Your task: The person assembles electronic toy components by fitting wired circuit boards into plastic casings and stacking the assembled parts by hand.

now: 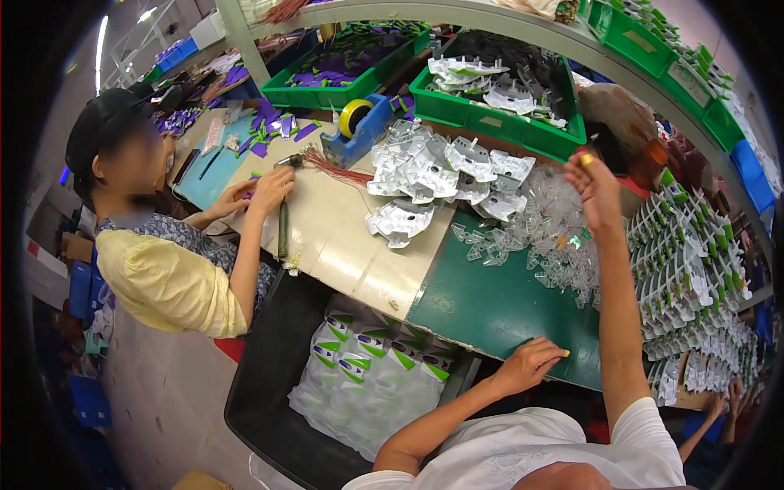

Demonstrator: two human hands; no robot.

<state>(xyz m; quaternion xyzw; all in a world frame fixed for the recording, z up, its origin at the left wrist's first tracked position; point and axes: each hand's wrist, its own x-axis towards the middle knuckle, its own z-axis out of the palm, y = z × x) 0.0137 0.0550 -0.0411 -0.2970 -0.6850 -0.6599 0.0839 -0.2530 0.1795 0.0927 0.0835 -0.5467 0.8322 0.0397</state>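
My left hand rests at the near edge of the green tabletop, fingers curled and a yellow band on one fingertip. What it holds, if anything, cannot be seen. Raised over the right side of the bench, my right hand has its fingers bent together, also with a yellow band on one. Whether a small piece is in them is unclear. Beside and below that hand lies a heap of small clear plastic pieces. To its left are piled silver-white moulded parts.
A black tub holding clear-bagged packs stands below the bench. Green crates of parts line the back under a shelf. Stacked silver-and-green parts rise at right. A blue tape dispenser sits behind; a co-worker works at left.
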